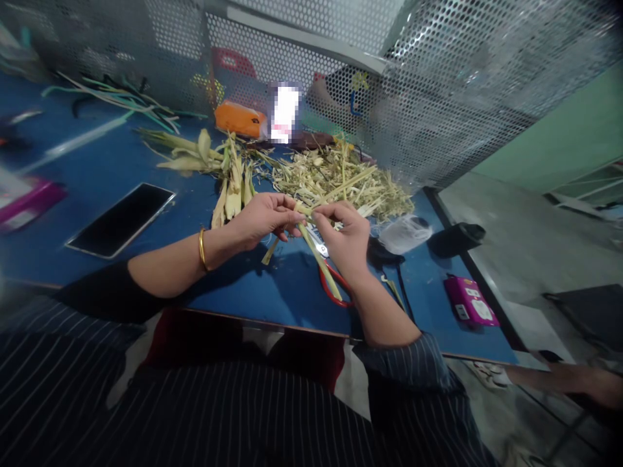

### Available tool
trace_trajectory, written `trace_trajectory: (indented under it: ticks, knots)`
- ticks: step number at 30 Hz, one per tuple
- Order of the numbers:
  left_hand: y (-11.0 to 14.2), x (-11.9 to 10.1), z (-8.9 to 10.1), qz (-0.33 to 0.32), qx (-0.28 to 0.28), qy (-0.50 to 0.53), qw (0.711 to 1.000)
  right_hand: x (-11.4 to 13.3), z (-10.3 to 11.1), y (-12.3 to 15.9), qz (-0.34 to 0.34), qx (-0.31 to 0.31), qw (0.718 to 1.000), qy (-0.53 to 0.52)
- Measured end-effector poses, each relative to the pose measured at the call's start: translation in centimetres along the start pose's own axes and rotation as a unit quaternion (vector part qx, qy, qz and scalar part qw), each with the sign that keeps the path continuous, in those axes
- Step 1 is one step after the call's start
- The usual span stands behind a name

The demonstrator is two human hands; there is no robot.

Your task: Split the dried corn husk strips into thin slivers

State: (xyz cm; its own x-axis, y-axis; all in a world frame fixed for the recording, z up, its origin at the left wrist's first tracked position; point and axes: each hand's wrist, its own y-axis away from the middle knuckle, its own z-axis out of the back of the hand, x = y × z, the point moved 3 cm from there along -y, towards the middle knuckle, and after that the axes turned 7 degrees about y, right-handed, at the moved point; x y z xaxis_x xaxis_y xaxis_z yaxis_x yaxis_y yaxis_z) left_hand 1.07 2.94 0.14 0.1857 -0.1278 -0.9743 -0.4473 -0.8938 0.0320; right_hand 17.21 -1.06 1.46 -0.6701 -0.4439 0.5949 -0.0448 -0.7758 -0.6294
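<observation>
In the head view, both my hands meet over the blue table, pinching one pale green-yellow strip of corn husk (pixel 313 248). My left hand (pixel 265 219) has its thumb and forefinger closed on the strip's upper part. From the other side, my right hand (pixel 344 237) grips it close by. One length of the strip hangs down to the right, across red-handled scissors (pixel 325 275) that lie partly hidden under my right hand. A short husk end (pixel 269 251) shows below my left hand. Beyond my hands lie whole corn husks (pixel 235 185) and a heap of shredded husk (pixel 335 175).
A dark-screened phone (pixel 121 219) lies left. An orange packet (pixel 239 119) and a lit, pixelated screen stand before the perforated metal panel (pixel 302 32). At right are a clear plastic bag (pixel 406 233), a black roll (pixel 456 239) and a magenta pack (pixel 470 300). Another person's limb shows lower right.
</observation>
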Motion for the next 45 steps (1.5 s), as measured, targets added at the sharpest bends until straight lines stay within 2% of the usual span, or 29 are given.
trace_trajectory:
  ticks: [8, 13, 18, 22, 25, 30, 32, 34, 37, 41, 45]
  knots:
    - [0.1, 0.5, -0.3, -0.002, 0.001, -0.009, 1.000, 0.0, -0.5, 0.5, -0.003, 0.014, 1.000, 0.000]
    - [0.3, 0.5, -0.6, -0.008, 0.018, -0.036, 0.999, -0.1, -0.7, 0.6, -0.027, 0.037, 0.999, 0.002]
    - [0.4, 0.5, -0.9, -0.032, 0.011, -0.087, 0.996, 0.3, -0.6, 0.4, 0.033, 0.090, 0.990, 0.104]
    - [0.5, 0.1, -1.4, -0.047, 0.006, -0.141, 0.989, 0.8, -0.1, -0.3, 0.059, 0.105, 0.982, 0.143]
    - [0.5, -0.3, -1.6, -0.054, 0.007, -0.183, 0.982, 1.2, 0.3, -1.3, 0.051, 0.141, 0.976, 0.156]
    - [0.7, -0.8, -1.5, -0.037, 0.050, -0.209, 0.976, 2.3, 0.4, -3.3, 0.077, 0.242, 0.952, 0.171]
    - [0.8, -1.2, -1.3, -0.026, 0.063, -0.194, 0.979, 2.4, 0.3, -4.0, 0.046, 0.274, 0.951, 0.139]
    - [0.8, -1.5, -1.0, -0.011, 0.074, -0.161, 0.984, 2.2, -0.1, -4.6, -0.005, 0.272, 0.960, 0.070]
    - [0.8, -1.6, -0.7, -0.005, 0.088, -0.118, 0.989, 2.0, -1.0, -5.2, -0.066, 0.233, 0.969, -0.052]
    - [0.8, -0.8, -1.0, 0.009, 0.135, -0.132, 0.982, 2.3, -2.2, -5.6, -0.112, 0.174, 0.959, -0.194]
    - [0.9, -0.2, -1.3, 0.021, 0.164, -0.131, 0.978, 2.3, -2.1, -6.1, -0.127, 0.098, 0.951, -0.264]
